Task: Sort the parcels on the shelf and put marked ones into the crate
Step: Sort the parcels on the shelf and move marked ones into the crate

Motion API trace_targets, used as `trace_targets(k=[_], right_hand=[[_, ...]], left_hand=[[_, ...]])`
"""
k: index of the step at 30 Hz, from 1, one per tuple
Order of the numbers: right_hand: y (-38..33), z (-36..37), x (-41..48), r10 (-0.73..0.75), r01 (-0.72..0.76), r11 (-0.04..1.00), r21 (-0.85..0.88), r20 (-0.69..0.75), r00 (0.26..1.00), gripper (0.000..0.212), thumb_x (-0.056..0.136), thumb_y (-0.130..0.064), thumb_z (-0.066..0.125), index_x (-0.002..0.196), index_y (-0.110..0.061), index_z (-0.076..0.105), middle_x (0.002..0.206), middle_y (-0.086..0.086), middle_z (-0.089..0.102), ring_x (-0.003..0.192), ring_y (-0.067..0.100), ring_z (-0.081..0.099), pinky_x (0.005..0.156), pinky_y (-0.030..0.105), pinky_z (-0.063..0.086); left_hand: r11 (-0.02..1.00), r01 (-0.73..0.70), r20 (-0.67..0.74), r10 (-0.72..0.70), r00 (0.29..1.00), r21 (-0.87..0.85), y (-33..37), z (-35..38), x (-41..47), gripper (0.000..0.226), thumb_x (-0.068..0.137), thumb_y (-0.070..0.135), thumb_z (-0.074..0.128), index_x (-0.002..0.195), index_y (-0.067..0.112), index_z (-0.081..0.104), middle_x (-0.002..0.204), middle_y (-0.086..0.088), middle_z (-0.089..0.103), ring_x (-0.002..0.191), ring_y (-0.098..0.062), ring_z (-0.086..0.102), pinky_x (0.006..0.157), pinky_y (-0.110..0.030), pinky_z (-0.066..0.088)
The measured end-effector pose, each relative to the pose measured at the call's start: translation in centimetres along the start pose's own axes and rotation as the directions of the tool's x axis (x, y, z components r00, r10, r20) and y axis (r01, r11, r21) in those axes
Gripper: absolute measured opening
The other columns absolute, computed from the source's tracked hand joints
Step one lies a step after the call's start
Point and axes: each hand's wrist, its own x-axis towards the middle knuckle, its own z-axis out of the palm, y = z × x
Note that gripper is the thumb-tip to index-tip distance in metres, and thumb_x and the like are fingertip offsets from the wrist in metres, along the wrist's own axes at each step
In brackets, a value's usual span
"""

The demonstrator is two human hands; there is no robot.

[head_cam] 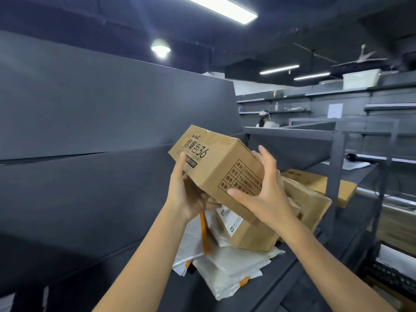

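Overall: a person holds one parcel in both hands, in the air over a heap of parcels on a dark grey shelf.
Far left: dark grey panels wall off that side.
Left hand: grips the cardboard box from below, fingers curled under its bottom, thumb lying up the printed side.
Cardboard box: long and brown, clear of the heap. Its long axis runs from upper left, away from the person, down to lower right, so the far end sits higher. The side with large print and "36" faces left; the face with a printed table faces the camera.
Right hand: spread against the box's lower right end, fingers straight and pointing up, thumb laid across the table face.
Heap below: white mailers with orange strips lie flat on the shelf; a labelled carton rests on them, just under the held box.
Right of the heap: a crumpled brown parcel, then a flat cardboard parcel behind it.
Upper right: a white bin on a high shelf.
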Motion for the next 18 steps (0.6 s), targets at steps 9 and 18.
trace_targets(k=[9,18], right_hand=[[-0.4,4.5,-3.8,-0.537,0.533,0.824,-0.192,0.035,0.843,0.047,0.085,-0.044,0.056,0.126,-0.027,0.045,0.131,-0.009,0.044,0.125,0.019,0.040,0.108,0.035,0.022],[-1.5,8.1,-6.2,0.126,0.032,0.846,0.532,-0.259,0.958,0.050,0.074,-0.039,0.063,0.115,-0.054,0.040,0.138,-0.012,0.038,0.136,0.015,0.033,0.113,0.045,0.030]], left_hand=[[0.964,-0.156,0.031,0.166,0.986,-0.214,-2.6,-7.1,-2.5,0.068,0.077,0.052,0.061,0.136,0.020,0.051,0.138,-0.017,0.051,0.111,-0.035,0.057,0.089,-0.046,0.049],[0.932,-0.249,-0.044,0.246,0.968,-0.265,-1.5,-10.8,-5.2,0.045,0.059,0.035,0.085,0.098,0.017,0.075,0.100,-0.005,0.073,0.095,-0.024,0.068,0.093,-0.042,0.049]])
